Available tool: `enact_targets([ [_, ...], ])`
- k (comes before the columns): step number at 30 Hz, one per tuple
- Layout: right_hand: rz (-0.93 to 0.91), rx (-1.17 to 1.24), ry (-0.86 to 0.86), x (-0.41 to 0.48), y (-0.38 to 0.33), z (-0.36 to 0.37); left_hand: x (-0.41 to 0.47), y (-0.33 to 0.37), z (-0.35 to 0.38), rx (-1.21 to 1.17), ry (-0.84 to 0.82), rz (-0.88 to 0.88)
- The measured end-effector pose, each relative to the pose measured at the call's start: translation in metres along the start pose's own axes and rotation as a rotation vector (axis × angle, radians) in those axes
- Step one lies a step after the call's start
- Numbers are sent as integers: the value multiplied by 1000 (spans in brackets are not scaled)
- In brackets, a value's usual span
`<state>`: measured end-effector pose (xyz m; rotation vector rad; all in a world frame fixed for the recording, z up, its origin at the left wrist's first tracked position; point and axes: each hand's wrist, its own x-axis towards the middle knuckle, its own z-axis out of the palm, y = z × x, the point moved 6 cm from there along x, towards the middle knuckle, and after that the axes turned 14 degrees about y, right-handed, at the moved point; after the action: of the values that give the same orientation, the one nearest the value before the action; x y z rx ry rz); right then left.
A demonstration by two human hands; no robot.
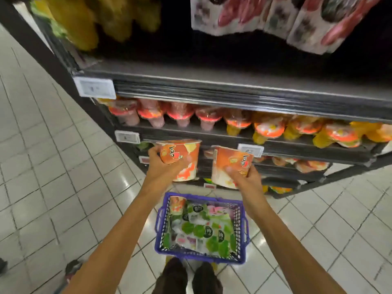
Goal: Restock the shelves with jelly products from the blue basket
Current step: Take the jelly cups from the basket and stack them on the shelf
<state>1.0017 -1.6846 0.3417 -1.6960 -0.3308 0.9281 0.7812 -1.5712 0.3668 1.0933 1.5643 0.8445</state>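
My left hand (163,164) grips an orange jelly tub (182,160), held upright in front of the lower shelves. My right hand (244,177) grips a second orange jelly tub (231,164), tilted slightly to the right. Both tubs hang above the blue basket (241,236), which stands on the floor before my feet. The basket holds one more orange tub (177,203) in its far left corner and several packs of green and pink jelly cups (203,230).
A dark shelf unit (233,90) runs across the view. One shelf carries a row of red and orange jelly cups (212,117), with more jelly products on lower shelves (307,164). Yellow and pink bags hang above. White tiled floor lies to the left and right.
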Motion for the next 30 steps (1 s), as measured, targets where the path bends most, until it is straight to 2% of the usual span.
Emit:
enact_targets([
  [5,-276,47,-122,-49,-150,2,-51,142,-40,-205,45,162],
  [9,-462,96,-149,-85,-253,-1,-87,237,-63,-395,-25,260],
  [17,-815,204,-128,-162,-428,-11,-140,411,-123,-456,-76,657],
  [22,-1048,270,-84,-222,-530,-17,-172,519,-161,-450,-96,915],
  [27,-1228,305,46,-280,-628,-20,-215,617,-186,-438,-188,1119],
  [30,-1289,312,164,-306,-681,-22,-239,674,-194,-421,-174,1235],
])
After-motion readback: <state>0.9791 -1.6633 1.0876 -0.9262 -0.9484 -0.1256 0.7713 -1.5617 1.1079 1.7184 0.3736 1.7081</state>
